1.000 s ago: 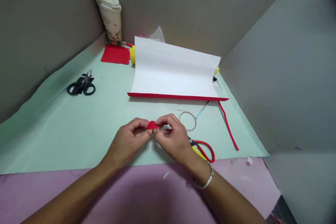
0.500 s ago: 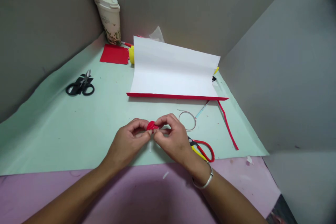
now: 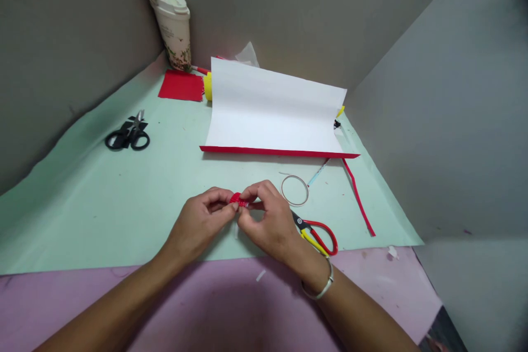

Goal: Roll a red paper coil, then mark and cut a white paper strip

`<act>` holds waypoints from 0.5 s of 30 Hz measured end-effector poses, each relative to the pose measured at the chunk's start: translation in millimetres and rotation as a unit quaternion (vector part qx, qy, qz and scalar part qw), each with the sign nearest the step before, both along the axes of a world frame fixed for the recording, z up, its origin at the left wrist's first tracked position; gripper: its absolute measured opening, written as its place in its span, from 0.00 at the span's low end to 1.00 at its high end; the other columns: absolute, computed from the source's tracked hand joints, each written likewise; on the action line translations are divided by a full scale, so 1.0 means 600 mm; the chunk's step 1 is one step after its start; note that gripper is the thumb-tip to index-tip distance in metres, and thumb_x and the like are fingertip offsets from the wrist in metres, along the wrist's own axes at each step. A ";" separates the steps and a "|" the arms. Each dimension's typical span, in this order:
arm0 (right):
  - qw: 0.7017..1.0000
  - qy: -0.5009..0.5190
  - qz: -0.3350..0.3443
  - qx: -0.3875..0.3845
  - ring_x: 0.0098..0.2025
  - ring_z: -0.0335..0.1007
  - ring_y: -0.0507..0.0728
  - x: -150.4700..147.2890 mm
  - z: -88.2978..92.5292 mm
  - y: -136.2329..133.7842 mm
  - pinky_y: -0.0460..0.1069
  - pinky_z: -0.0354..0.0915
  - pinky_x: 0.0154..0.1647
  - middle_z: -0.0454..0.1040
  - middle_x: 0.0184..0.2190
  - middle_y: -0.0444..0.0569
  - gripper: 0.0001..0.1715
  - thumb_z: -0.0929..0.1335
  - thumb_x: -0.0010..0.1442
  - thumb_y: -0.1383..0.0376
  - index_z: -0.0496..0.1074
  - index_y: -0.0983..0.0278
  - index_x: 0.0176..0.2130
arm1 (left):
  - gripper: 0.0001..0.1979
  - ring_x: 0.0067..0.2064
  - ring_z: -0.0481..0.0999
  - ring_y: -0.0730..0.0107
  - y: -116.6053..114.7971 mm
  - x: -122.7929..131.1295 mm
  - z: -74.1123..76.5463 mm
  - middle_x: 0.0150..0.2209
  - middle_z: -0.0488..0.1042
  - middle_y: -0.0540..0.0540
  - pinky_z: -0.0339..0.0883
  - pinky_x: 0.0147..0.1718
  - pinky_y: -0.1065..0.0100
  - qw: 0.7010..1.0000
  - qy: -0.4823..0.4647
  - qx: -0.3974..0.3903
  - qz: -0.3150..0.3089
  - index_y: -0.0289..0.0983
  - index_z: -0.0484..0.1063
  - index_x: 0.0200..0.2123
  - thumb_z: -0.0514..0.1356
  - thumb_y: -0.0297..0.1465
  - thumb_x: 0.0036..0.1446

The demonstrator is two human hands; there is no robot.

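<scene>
Both hands meet low in the middle of the view over the pale green sheet (image 3: 103, 203). My left hand (image 3: 202, 223) and my right hand (image 3: 268, 220) pinch a small rolled piece of red corrugated paper (image 3: 237, 198) between thumbs and fingertips. My right fingers cover much of the roll's right side. A silver bangle (image 3: 319, 289) sits on my right wrist. Red-handled scissors (image 3: 317, 234) lie just right of my right hand, and a thin tape ring (image 3: 294, 191) lies beyond it.
A large white sheet with a red edge (image 3: 274, 113) lies curled at the back. Black scissors (image 3: 127, 136) rest at the left, a red paper square (image 3: 181, 86) and a lidded paper cup (image 3: 174, 25) in the back corner. A red strip (image 3: 358, 201) lies right. Grey walls enclose the desk.
My right hand has shifted slightly left and closed further over the red roll, hiding more of it. My left hand has stayed almost still.
</scene>
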State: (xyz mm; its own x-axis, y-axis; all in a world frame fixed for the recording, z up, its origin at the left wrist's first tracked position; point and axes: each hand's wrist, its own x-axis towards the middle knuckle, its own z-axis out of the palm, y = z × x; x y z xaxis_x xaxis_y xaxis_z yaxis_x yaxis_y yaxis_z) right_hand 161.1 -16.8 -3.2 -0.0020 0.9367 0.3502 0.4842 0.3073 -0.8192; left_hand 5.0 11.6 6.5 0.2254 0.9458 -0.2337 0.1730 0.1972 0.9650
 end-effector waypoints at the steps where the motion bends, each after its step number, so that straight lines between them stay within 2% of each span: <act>1: 1.000 -0.005 -0.001 0.005 0.37 0.72 0.55 0.000 0.000 0.000 0.51 0.78 0.37 0.71 0.35 0.46 0.09 0.68 0.53 0.72 0.70 0.59 0.35 | 0.13 0.40 0.81 0.56 0.000 0.001 0.000 0.35 0.83 0.45 0.72 0.43 0.60 1.000 0.000 0.004 0.004 0.40 0.79 0.30 0.67 0.43 0.46; 15: 1.000 -0.014 -0.013 0.007 0.37 0.72 0.55 -0.003 -0.001 0.000 0.51 0.78 0.37 0.71 0.35 0.46 0.10 0.68 0.52 0.72 0.68 0.59 0.35 | 0.12 0.39 0.80 0.57 -0.003 0.002 -0.004 0.35 0.81 0.46 0.72 0.42 0.61 1.000 -0.008 0.016 0.008 0.40 0.78 0.29 0.66 0.42 0.47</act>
State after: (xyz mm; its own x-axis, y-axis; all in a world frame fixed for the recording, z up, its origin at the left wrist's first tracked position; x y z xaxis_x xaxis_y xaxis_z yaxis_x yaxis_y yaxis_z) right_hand 159.6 -17.1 -3.6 0.0116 0.9316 0.3633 0.5143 0.3060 -0.8012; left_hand 6.5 9.8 4.1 0.2137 0.9564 -0.1992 0.1536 0.1685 0.9737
